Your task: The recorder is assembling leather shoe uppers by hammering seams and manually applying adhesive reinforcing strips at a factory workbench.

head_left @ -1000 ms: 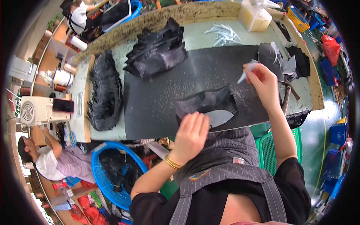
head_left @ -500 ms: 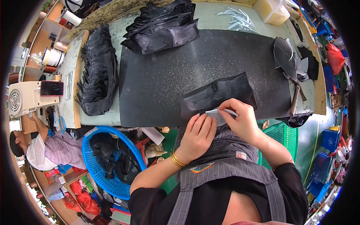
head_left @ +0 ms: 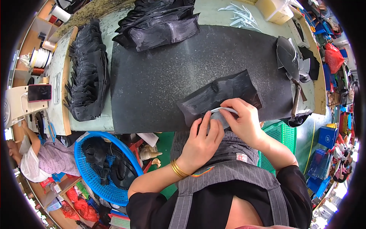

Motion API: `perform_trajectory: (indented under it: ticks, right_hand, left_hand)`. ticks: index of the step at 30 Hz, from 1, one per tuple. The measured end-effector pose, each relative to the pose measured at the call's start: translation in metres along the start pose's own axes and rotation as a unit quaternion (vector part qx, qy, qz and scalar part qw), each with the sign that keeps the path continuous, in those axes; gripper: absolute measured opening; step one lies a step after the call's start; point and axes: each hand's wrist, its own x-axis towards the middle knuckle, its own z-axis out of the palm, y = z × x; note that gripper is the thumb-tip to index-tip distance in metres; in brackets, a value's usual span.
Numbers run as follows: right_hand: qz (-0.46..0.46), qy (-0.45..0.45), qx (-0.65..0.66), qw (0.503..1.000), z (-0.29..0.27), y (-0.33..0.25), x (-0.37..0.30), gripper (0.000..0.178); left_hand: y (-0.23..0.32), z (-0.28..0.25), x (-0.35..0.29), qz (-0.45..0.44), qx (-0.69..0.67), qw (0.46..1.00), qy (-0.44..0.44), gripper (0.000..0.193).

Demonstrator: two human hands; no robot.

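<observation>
A black leather-like piece [head_left: 225,91], with greyish smears across its face, lies slanted near the front edge of the table. At its near edge a narrow white strip [head_left: 225,109] curves between my two hands. My right hand [head_left: 246,124] pinches that strip between thumb and index finger. My left hand [head_left: 202,143] is bent over the near edge of the black piece, its index fingertip at the strip's left end. The thumb of my left hand is hidden. Below the strip, a greyish patch [head_left: 220,116] of the piece shows between the hands.
A large dark mat [head_left: 152,84] covers much of the table. Stacked black pieces [head_left: 164,32] lie at the back, with another row [head_left: 89,72] at left. White strips [head_left: 242,17] lie far right, near a hammer [head_left: 296,99]. A blue basket [head_left: 82,168] stands below left, near another person.
My left fingers have lifted and bent more, with the index finger now at the strip's end. The right hand keeps its pinch. The view has shifted slightly, moving the table leftward.
</observation>
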Motion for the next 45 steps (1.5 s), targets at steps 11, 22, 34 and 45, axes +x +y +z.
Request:
perform_trajectory:
  ticks: [11,22,34,45]
  right_hand:
    - [-0.003,0.022,-0.025,0.999,-0.014,0.013,0.007,0.012]
    - [-0.006,0.026,-0.078,0.997,-0.031,0.022,0.012,0.009]
    - [0.058,-0.149,-0.314,0.936,-0.075,0.029,0.082,0.044]
    - [-0.100,-0.278,-0.277,0.915,-0.057,0.008,0.092,0.067]
  left_hand:
    - [0.015,-0.012,0.023,-0.039,0.039,0.997,-0.052,0.042]
    - [0.023,-0.008,0.052,-0.070,0.111,0.990,-0.059,0.068]
    - [0.005,-0.008,0.059,0.023,0.114,0.992,-0.056,0.048]
    - [-0.032,-0.032,0.067,0.111,-0.071,0.989,-0.074,0.047]
